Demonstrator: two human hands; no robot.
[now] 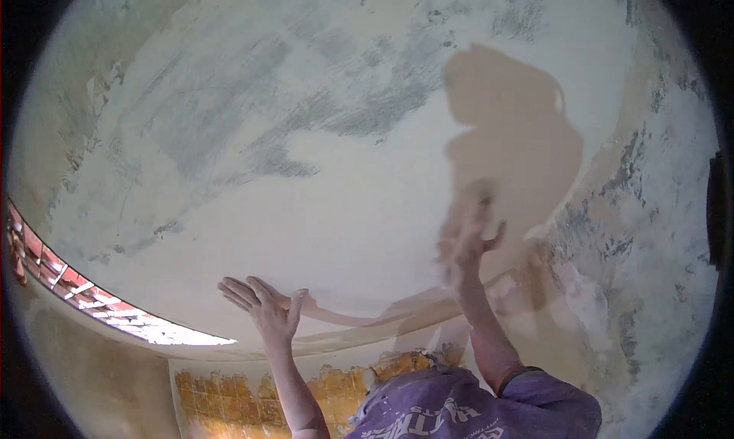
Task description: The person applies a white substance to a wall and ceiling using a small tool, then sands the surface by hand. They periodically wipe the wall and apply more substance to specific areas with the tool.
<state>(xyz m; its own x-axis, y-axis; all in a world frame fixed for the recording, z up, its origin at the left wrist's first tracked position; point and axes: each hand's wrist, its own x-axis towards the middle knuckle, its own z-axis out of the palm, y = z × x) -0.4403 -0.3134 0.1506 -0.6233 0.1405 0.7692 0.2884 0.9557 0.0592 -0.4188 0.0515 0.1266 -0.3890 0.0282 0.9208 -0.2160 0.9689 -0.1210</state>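
Note:
My left hand (264, 307) is raised in front of the pale plastered surface (367, 233), fingers stretched out and thumb apart. It holds nothing that shows, and whether the palm touches the plaster cannot be told. Farther right and higher, my right hand (465, 240) is smeared by motion against the same surface. A finger or thumb sticks out on its right side. A small dark patch shows near its fingertips; I cannot make out whether anything is held. Grey streaks (329, 126) cross the whitish plaster above both hands.
A shadow (516, 133) falls on the plaster above my right hand. Rough, patchy wall (612, 255) runs down the right. A barred opening (84, 294) lets in light at lower left. Yellow-brown tiles (229, 401) and my purple shirt (474, 408) are at the bottom.

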